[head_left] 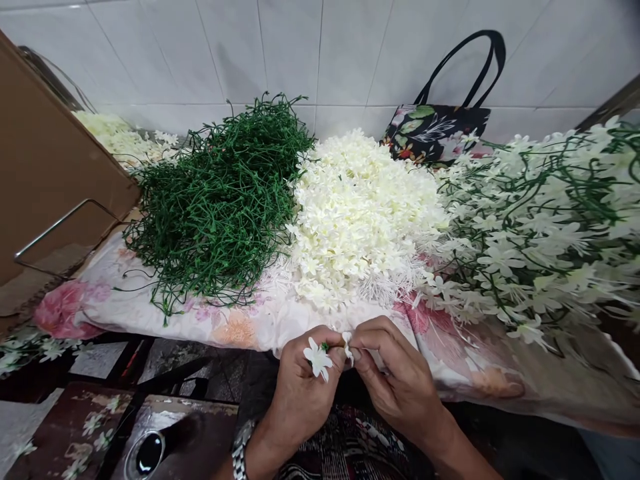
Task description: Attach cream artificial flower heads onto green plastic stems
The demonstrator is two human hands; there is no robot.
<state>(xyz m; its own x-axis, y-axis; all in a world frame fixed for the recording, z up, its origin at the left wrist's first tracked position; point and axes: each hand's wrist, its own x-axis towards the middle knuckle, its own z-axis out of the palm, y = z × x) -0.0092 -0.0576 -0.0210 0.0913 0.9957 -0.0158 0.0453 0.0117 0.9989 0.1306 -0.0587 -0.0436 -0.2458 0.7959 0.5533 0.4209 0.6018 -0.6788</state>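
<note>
One white flower point(318, 361) in pinching left fingers point(323, 333), right fingers point(373, 338) pinching white petals point(347, 344)

Brightest is the centre, where the heap of cream-white artificial blossoms point(365, 213) nearly washes out. Soft, faint shadows lie on the smooth white tiled wall point(350, 53) at 12 o'clock. Dimness gathers at 7 o'clock, with glare around the round cup with a dark interior point(149, 455). Wide-angle stretching and blur soften the white-flowered green artificial stems point(585, 290) at 3 o'clock.
</note>
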